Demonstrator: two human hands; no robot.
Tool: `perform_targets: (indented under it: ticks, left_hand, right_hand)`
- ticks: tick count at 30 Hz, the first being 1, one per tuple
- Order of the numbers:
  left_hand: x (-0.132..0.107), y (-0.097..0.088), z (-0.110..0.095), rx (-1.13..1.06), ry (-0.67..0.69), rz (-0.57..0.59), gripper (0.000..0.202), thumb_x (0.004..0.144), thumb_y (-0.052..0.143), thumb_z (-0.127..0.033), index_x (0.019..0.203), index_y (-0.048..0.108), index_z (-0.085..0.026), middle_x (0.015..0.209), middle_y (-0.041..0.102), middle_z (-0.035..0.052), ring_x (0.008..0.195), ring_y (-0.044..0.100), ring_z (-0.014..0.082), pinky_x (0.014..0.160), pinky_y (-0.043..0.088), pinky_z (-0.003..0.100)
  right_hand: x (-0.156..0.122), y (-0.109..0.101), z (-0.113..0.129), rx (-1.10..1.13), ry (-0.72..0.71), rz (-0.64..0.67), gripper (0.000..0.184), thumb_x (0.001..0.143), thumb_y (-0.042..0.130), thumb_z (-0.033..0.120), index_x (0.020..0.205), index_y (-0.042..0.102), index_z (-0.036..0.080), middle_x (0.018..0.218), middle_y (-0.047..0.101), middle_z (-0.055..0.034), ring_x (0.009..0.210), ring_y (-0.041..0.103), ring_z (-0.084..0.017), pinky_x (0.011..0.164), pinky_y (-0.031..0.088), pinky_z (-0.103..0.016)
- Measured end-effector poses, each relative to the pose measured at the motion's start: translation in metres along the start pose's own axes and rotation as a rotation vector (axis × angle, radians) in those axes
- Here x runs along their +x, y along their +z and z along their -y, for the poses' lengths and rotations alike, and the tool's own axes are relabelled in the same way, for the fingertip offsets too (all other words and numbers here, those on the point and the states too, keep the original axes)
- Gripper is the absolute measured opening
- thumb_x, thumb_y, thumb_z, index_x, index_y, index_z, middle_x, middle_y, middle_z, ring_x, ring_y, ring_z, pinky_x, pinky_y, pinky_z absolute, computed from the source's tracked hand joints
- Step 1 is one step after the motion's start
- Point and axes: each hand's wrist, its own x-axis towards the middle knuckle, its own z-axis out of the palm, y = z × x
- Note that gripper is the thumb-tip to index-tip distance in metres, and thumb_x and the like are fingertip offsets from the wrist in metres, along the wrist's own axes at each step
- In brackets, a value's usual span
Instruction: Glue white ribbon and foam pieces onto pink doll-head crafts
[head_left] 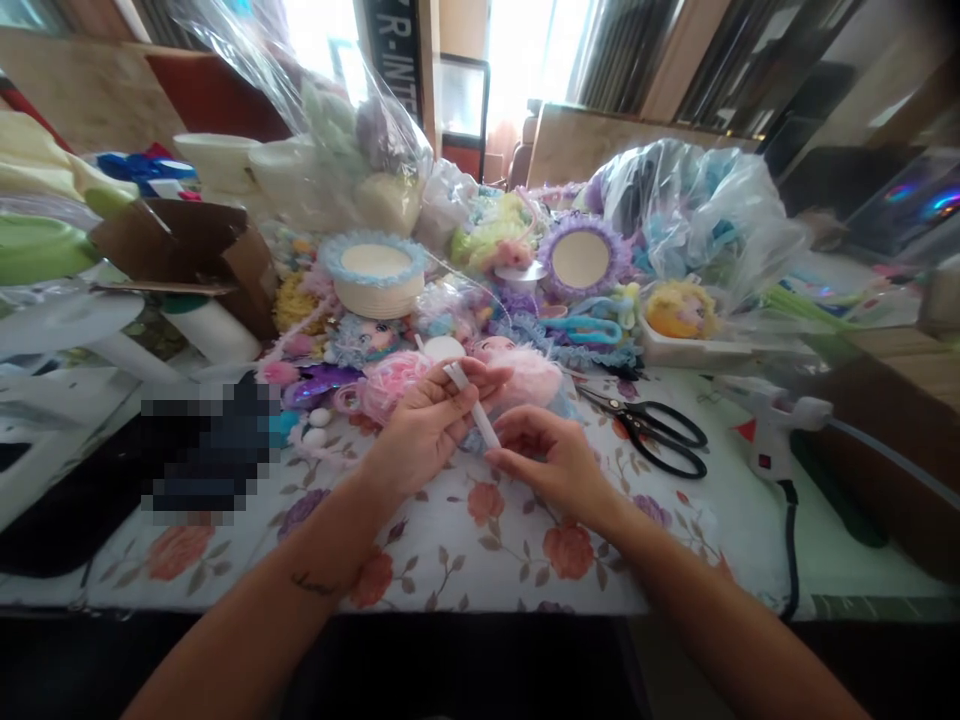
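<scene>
My left hand (427,425) and my right hand (551,460) both pinch a thin white stick (472,408) above the floral tablecloth (465,540). The left fingers close around its upper end, the right fingers grip its lower end. Just behind the hands lie a pink fluffy doll head (525,372) and pink yarn tufts (390,382).
Black scissors (660,430) lie to the right of my hands, and a white glue gun (776,430) with a black cord beyond them. Round lace-trimmed boxes (375,275), plastic bags of fluffy material (697,215) and a cardboard box (187,250) crowd the back.
</scene>
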Motion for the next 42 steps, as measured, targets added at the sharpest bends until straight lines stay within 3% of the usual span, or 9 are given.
perform_targets:
  ticks: [2,5,11,15,18,23,29,35,42]
  left_hand:
    - [0.0,-0.001,0.001,-0.001,0.0,0.0,0.007,0.085,0.071,-0.015,0.091,0.07,-0.017,0.11,0.075,0.0063,0.121,0.063,0.0216,0.111,0.042,0.036]
    - [-0.002,-0.004,0.005,0.087,-0.029,0.037,0.014,0.088,0.07,-0.026,0.097,0.073,-0.017,0.113,0.074,0.0088,0.121,0.062,0.0248,0.107,0.045,0.037]
    - [-0.006,-0.005,0.008,0.413,-0.071,0.242,0.041,0.093,0.06,-0.051,0.117,0.071,-0.019,0.123,0.069,0.0118,0.124,0.058,0.0267,0.104,0.045,0.036]
    - [-0.005,-0.002,0.004,0.572,0.021,0.109,0.033,0.087,0.071,-0.041,0.111,0.07,-0.018,0.109,0.071,0.0087,0.104,0.065,0.0219,0.09,0.05,0.031]
    - [-0.005,-0.001,0.004,0.72,0.013,0.094,0.023,0.086,0.071,-0.037,0.093,0.071,-0.016,0.093,0.071,0.0059,0.088,0.064,0.0183,0.08,0.049,0.028]
    - [-0.008,0.004,0.006,0.741,0.039,0.013,0.019,0.084,0.072,-0.033,0.083,0.07,-0.015,0.079,0.066,0.0018,0.073,0.058,0.0135,0.068,0.045,0.024]
    - [-0.008,0.009,0.002,0.751,0.052,-0.044,0.016,0.085,0.071,-0.031,0.082,0.073,-0.015,0.076,0.066,0.0022,0.071,0.056,0.0137,0.067,0.044,0.023]
    - [-0.007,0.001,0.005,0.709,0.037,-0.056,0.019,0.084,0.071,-0.034,0.082,0.075,-0.016,0.079,0.069,0.0031,0.072,0.057,0.0144,0.067,0.043,0.025]
    - [-0.007,0.003,0.005,0.571,0.024,-0.134,0.016,0.081,0.073,-0.029,0.073,0.07,-0.015,0.069,0.065,0.0015,0.062,0.051,0.0114,0.061,0.04,0.024]
  right_hand:
    - [-0.002,0.006,-0.001,0.063,0.079,0.065,0.02,0.085,0.071,0.034,0.099,0.069,0.019,0.079,0.07,-0.0009,0.067,0.065,-0.014,0.062,0.053,-0.025]
    - [-0.002,0.008,-0.002,0.104,0.113,0.072,0.02,0.091,0.064,0.037,0.093,0.07,0.018,0.072,0.069,-0.0015,0.062,0.063,-0.013,0.059,0.052,-0.026]
    - [0.003,-0.005,0.0,0.167,0.069,0.011,0.022,0.083,0.073,0.036,0.072,0.069,0.017,0.063,0.058,0.0012,0.054,0.049,-0.009,0.049,0.04,-0.022]
    - [0.008,-0.016,0.0,0.403,0.139,-0.115,0.017,0.08,0.076,0.033,0.081,0.069,0.018,0.064,0.063,0.0009,0.051,0.052,-0.01,0.046,0.04,-0.022]
    - [0.011,-0.017,-0.001,0.449,0.138,-0.102,0.017,0.08,0.077,0.034,0.083,0.073,0.017,0.066,0.066,-0.0009,0.055,0.055,-0.011,0.049,0.043,-0.022]
    - [0.011,-0.012,-0.002,0.432,0.146,-0.081,0.019,0.078,0.079,0.035,0.083,0.077,0.017,0.063,0.063,0.0001,0.055,0.053,-0.01,0.049,0.043,-0.022]
    - [0.009,-0.01,-0.001,0.346,0.139,-0.152,0.021,0.078,0.078,0.036,0.077,0.073,0.016,0.062,0.063,0.0003,0.052,0.054,-0.011,0.047,0.043,-0.022]
    - [0.008,-0.008,0.0,0.29,0.116,-0.149,0.022,0.08,0.077,0.038,0.076,0.074,0.016,0.063,0.064,-0.0011,0.052,0.054,-0.011,0.047,0.044,-0.023]
    - [0.002,0.005,-0.003,0.512,0.171,-0.158,0.027,0.086,0.068,0.042,0.08,0.077,0.017,0.077,0.072,-0.0062,0.059,0.059,-0.015,0.049,0.048,-0.026]
